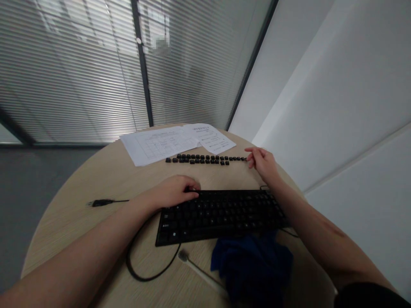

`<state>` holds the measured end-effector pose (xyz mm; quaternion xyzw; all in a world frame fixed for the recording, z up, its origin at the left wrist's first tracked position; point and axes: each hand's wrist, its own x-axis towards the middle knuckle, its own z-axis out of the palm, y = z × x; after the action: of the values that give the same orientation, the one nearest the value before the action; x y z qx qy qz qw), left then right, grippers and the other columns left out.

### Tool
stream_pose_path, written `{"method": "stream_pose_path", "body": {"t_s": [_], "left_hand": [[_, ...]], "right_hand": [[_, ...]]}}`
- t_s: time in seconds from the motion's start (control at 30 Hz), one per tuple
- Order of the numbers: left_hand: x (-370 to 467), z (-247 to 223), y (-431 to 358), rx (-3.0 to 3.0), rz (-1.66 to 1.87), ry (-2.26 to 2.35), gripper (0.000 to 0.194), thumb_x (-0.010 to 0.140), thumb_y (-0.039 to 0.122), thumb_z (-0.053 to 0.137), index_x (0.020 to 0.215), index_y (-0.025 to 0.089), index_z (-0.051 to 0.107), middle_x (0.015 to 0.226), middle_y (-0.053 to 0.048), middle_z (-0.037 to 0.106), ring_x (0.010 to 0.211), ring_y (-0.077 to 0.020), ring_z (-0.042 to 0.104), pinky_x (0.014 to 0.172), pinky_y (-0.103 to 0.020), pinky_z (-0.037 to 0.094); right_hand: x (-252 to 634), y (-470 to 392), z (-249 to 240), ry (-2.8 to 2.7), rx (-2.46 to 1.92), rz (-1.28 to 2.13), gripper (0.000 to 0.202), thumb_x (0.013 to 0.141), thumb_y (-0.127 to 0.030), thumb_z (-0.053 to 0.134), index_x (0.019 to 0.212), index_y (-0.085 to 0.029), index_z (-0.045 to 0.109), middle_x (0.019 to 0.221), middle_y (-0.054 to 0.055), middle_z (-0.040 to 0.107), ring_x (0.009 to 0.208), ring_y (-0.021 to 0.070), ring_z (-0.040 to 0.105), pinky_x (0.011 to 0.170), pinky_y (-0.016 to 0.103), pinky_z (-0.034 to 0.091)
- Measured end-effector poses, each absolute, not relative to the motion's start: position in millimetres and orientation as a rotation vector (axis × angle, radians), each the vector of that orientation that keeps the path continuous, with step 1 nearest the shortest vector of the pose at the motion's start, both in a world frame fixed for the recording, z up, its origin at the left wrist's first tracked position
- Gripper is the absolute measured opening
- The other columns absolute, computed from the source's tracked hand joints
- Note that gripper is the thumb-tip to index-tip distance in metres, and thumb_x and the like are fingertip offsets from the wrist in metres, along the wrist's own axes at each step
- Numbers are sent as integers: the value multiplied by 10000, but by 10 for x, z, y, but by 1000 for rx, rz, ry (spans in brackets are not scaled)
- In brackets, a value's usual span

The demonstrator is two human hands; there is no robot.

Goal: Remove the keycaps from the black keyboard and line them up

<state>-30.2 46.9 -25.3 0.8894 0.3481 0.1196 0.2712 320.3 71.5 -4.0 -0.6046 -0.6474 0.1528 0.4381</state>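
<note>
A black keyboard [221,214] lies on the round wooden table, its keys facing up. My left hand [178,190] grips its back left edge, thumb on top and the other fingers curled over behind. Beyond the keyboard, loose black keycaps [202,159] stand in rows. At the right end of these rows is my right hand [261,162], its fingers bent and drawn together around the last small keycap [246,159]. My right forearm covers the keyboard's right end.
Printed sheets [160,143] lie behind the keycaps. A dark blue cloth [253,265] and a brush [202,271] with a pale handle are in front of the keyboard. A black cable [141,278] loops at the left, near a USB plug [99,202]. A white wall [359,107] rises at the right.
</note>
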Motion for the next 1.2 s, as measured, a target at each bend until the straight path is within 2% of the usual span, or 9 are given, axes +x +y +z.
{"method": "stream_pose_path", "body": {"t_s": [0.13, 0.2, 0.27, 0.4, 0.5, 0.57, 0.67, 1.0, 1.2], "left_hand": [[-305, -253, 475, 2378, 309, 940, 258, 910, 375, 607, 1017, 207, 770, 968, -56, 774, 878, -228, 689, 816, -332, 493], [-307, -249, 474, 2361, 310, 936, 261, 915, 381, 600, 1022, 209, 766, 972, -50, 774, 879, -223, 690, 820, -332, 494], [-309, -240, 474, 2353, 305, 937, 264, 916, 388, 599, 1026, 213, 763, 974, -44, 775, 877, -222, 692, 822, -336, 498], [-315, -216, 472, 2350, 289, 959, 275, 923, 400, 598, 1041, 209, 757, 990, -44, 782, 896, -230, 700, 837, -348, 510], [-322, -212, 472, 2354, 273, 966, 270, 938, 396, 587, 1047, 210, 750, 1012, -43, 785, 922, -229, 704, 859, -350, 512], [-327, -218, 471, 2357, 270, 962, 263, 945, 394, 584, 1038, 210, 748, 1006, -38, 784, 926, -225, 704, 869, -348, 510], [-331, -224, 465, 2347, 272, 955, 255, 945, 387, 585, 1021, 205, 747, 993, -36, 780, 926, -219, 703, 872, -342, 509], [-311, -197, 458, 2367, 268, 942, 244, 943, 377, 574, 999, 208, 740, 981, -38, 771, 912, -224, 704, 855, -346, 512], [-304, -203, 463, 2362, 256, 955, 259, 941, 392, 574, 1005, 207, 743, 989, -47, 776, 925, -236, 707, 868, -366, 513]], "right_hand": [[3192, 78, 23, -1503, -1272, 533, 736, 996, -784, 309, 907, -203, 751, 810, 76, 733, 753, 206, 702, 697, 324, 570], [3184, -196, 21, -1478, -1337, 503, 770, 1010, -778, 252, 743, -215, 704, 669, 54, 677, 616, 185, 637, 593, 311, 521], [3191, -361, 6, -1465, -1369, 508, 748, 1025, -752, 258, 685, -220, 660, 556, 24, 592, 504, 161, 554, 507, 296, 451], [3252, -358, -32, -1553, -1360, 633, 495, 985, -646, 523, 748, -221, 616, 515, -29, 561, 472, 133, 530, 484, 257, 418], [3307, -233, -71, -1622, -1320, 845, 330, 909, -539, 667, 878, -217, 596, 563, -41, 626, 487, 130, 578, 507, 249, 457], [3334, -166, -110, -1642, -1277, 984, 330, 873, -503, 705, 974, -210, 592, 645, -20, 689, 519, 139, 623, 514, 255, 484], [3358, -115, -181, -1628, -1214, 1033, 336, 888, -515, 678, 982, -204, 590, 700, 0, 705, 542, 137, 638, 515, 256, 495], [3337, -105, -294, -1544, -1205, 971, 481, 905, -706, 597, 838, -233, 540, 532, -42, 578, 450, 124, 538, 458, 241, 435], [3289, -128, -363, -1613, -1282, 997, 390, 949, -612, 551, 870, -232, 520, 549, -40, 595, 462, 122, 544, 468, 230, 421]]}}
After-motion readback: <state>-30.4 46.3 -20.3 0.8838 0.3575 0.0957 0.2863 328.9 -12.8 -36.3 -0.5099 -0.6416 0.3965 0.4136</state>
